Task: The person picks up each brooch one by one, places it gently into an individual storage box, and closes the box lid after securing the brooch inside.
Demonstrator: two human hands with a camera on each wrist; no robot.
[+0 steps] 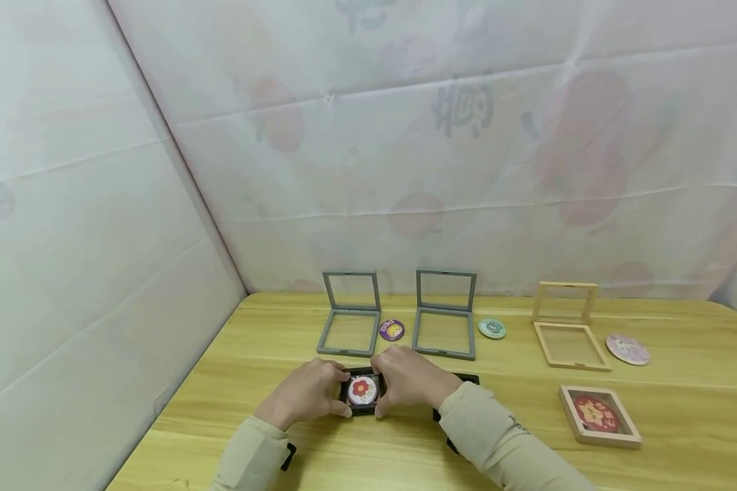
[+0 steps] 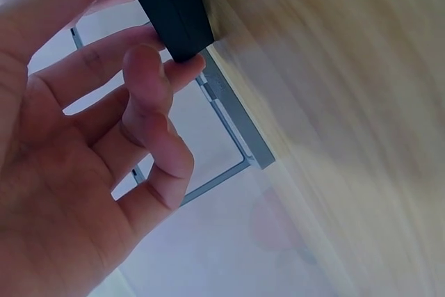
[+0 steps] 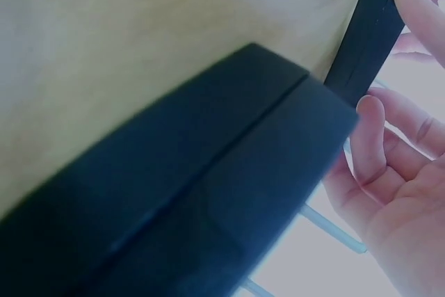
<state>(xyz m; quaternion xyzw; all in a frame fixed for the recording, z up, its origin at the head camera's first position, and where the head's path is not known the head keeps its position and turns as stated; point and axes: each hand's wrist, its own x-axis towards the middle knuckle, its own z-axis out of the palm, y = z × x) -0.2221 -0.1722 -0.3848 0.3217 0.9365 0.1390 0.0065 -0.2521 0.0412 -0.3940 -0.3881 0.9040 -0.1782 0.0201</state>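
A small black display frame (image 1: 364,411) lies on the table with a round white badge (image 1: 362,390) bearing a red flower inside it. My left hand (image 1: 307,392) holds its left side between thumb and fingers, while the right hand (image 1: 413,378) grips the opposite side. In the left wrist view, a corner of the black frame (image 2: 174,12) touches the left fingertips. The right wrist view has the frame's dark edge (image 3: 365,39) between thumb and fingers. A second black frame (image 1: 469,378) sits by the right wrist, mostly hidden under the sleeve.
Behind stand two open grey frames (image 1: 350,351) (image 1: 445,353) with a purple badge (image 1: 392,330) and a green badge (image 1: 492,329) beside them. Rightward are an open wooden-coloured frame (image 1: 572,365), a pale badge (image 1: 628,349) and a closed frame (image 1: 608,438) around a red badge.
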